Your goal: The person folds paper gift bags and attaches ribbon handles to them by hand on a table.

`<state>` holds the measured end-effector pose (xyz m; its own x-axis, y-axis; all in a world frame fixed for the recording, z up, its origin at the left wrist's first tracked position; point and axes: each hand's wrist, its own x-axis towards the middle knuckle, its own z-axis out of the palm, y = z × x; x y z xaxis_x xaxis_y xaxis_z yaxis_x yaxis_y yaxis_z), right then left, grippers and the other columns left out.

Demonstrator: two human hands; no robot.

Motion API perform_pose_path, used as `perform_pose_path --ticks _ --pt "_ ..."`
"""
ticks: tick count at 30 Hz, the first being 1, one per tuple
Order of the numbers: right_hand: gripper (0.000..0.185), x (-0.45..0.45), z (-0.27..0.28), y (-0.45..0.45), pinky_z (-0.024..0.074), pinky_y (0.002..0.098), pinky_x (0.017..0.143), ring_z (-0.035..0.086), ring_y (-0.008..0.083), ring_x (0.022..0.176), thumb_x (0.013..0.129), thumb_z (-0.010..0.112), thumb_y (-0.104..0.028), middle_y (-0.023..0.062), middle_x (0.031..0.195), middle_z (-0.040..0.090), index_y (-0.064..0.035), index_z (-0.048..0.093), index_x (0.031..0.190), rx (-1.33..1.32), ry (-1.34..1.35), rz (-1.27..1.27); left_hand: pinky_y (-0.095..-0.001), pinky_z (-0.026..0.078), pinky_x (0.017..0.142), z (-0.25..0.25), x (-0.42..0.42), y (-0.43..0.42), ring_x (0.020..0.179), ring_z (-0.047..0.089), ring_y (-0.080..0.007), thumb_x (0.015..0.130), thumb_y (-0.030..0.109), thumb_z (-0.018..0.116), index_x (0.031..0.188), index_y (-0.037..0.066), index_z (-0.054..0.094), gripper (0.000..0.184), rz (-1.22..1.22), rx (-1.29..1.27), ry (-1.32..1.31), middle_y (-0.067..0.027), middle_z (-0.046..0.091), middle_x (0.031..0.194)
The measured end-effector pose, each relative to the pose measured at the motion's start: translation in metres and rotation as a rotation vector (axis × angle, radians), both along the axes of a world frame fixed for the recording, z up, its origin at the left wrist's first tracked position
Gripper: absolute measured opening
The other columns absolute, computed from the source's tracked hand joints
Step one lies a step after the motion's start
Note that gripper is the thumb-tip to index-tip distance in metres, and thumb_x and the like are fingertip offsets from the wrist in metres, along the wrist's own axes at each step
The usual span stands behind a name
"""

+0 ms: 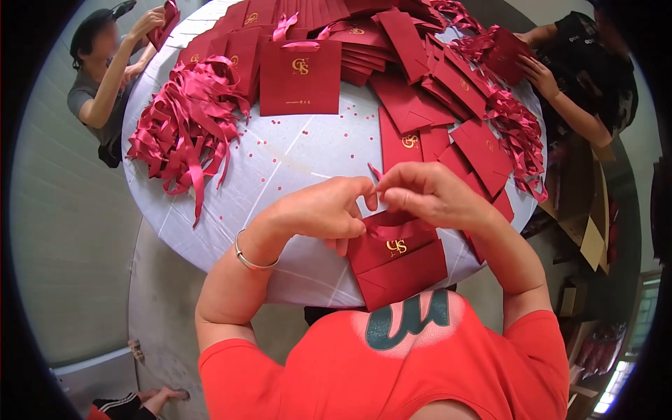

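Observation:
A dark red paper gift bag (399,269) with a gold monogram lies flat at the table edge, close to my chest. A pink-red ribbon (402,231) runs across its top. My left hand (325,206), with a bracelet on the wrist, is at the bag's upper left corner, its fingers curled and its index finger and thumb near the ribbon end. Over the bag's top edge, my right hand (434,192) pinches the ribbon; a short ribbon tip (376,170) sticks up beside its fingertips. The fingers partly hide the ribbon between the hands.
Loose ribbons (185,122) are heaped on the left of the round, white-covered table (231,231). A finished-looking bag (299,84) lies ahead, before stacked bags (308,17). More bags (483,150) overlap on the right beside another ribbon pile (518,133). Two people work across the table.

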<state>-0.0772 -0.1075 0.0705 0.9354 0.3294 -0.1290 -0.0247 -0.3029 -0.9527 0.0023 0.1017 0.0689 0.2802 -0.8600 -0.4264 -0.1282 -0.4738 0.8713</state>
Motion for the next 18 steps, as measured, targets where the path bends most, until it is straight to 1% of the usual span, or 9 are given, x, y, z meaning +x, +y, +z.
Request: perform_pose_path --ticks 4,6,7,9,10,14,15,17,18 --pt "0.015 0.005 0.012 -0.011 0.0487 0.0222 0.07 0.059 0.0076 0.078 0.094 0.058 -0.01 0.0021 0.084 0.064 0.0024 0.064 0.099 0.049 -0.054 -0.093 -0.026 0.05 0.047 0.003 -0.001 -0.002 0.057 0.066 -0.015 0.084 0.005 0.062 0.11 -0.001 0.053 0.028 -0.087 -0.012 0.014 -0.0107 0.067 0.074" --pt "0.012 0.007 0.016 -0.01 0.0483 0.0221 0.069 0.059 0.0075 0.076 0.092 0.059 -0.007 0.002 0.081 0.064 0.0024 0.066 0.095 0.002 0.051 -0.068 -0.024 0.049 0.047 -0.004 -0.001 -0.003 0.056 0.065 -0.013 0.086 0.006 0.063 0.107 0.001 0.058 0.022 -0.08 -0.04 0.064 -0.0087 0.068 0.074" --pt "0.011 0.011 0.012 -0.01 0.0482 0.0226 0.067 0.059 0.0079 0.074 0.088 0.062 -0.006 0.0033 0.079 0.065 0.0034 0.066 0.093 -0.074 0.032 -0.011 -0.0226 0.049 0.047 -0.001 -0.003 -0.004 0.056 0.065 -0.0112 0.087 0.004 0.061 0.101 0.001 0.063 0.014 -0.065 -0.031 0.064 -0.0055 0.067 0.073" --pt "0.016 0.018 0.002 -0.009 0.0505 0.0257 0.066 0.062 0.0121 0.073 0.083 0.065 -0.009 0.009 0.08 0.068 0.0033 0.067 0.093 -0.176 -0.12 0.125 -0.0224 0.049 0.047 0.0 -0.008 -0.004 0.056 0.065 -0.011 0.087 0.004 0.061 0.099 0.001 0.063 0.012 -0.069 -0.054 0.025 -0.0052 0.067 0.073" --pt "0.019 0.02 0.001 -0.006 0.051 0.0278 0.067 0.063 0.0149 0.074 0.082 0.067 -0.01 0.0111 0.082 0.069 0.0033 0.067 0.095 -0.136 0.018 0.167 -0.0221 0.049 0.047 0.001 -0.01 -0.003 0.056 0.065 -0.0109 0.088 0.004 0.061 0.097 0.001 0.064 0.01 -0.053 -0.08 -0.007 -0.0048 0.067 0.073" --pt "0.028 0.031 -0.003 0.0 0.0505 0.0297 0.068 0.065 0.0184 0.076 0.078 0.07 -0.015 0.0124 0.088 0.07 0.0034 0.067 0.099 -0.154 0.1 0.281 -0.0253 0.049 0.048 0.011 -0.019 -0.003 0.055 0.065 -0.0116 0.085 0.004 0.061 0.092 0.0 0.062 0.007 -0.006 -0.102 -0.107 -0.0058 0.064 0.065" --pt "0.028 0.034 0.0 0.002 0.0505 0.0297 0.068 0.065 0.0184 0.076 0.078 0.07 -0.015 0.0124 0.088 0.07 0.0034 0.067 0.099 -0.147 0.091 0.26 -0.0253 0.05 0.049 0.011 -0.022 -0.003 0.056 0.066 -0.0126 0.085 0.004 0.062 0.091 0.001 0.063 0.007 0.014 -0.118 -0.134 -0.0063 0.065 0.063" --pt "0.027 0.038 0.009 0.007 0.0489 0.0272 0.072 0.061 0.0122 0.08 0.083 0.068 -0.014 0.0089 0.089 0.069 0.0032 0.064 0.104 -0.333 0.163 0.455 -0.0252 0.05 0.049 0.012 -0.026 -0.002 0.056 0.067 -0.0132 0.085 0.004 0.062 0.09 0.001 0.063 0.006 -0.005 -0.135 -0.17 -0.0068 0.065 0.063" --pt "0.032 0.041 0.01 0.009 0.048 0.0276 0.072 0.06 0.0129 0.083 0.081 0.071 -0.015 0.009 0.091 0.068 0.0032 0.063 0.106 -0.322 0.192 0.525 -0.025 0.05 0.05 0.013 -0.027 -0.001 0.057 0.068 -0.0139 0.084 0.005 0.063 0.089 0.001 0.063 0.006 0.0 -0.157 -0.196 -0.0072 0.065 0.063"
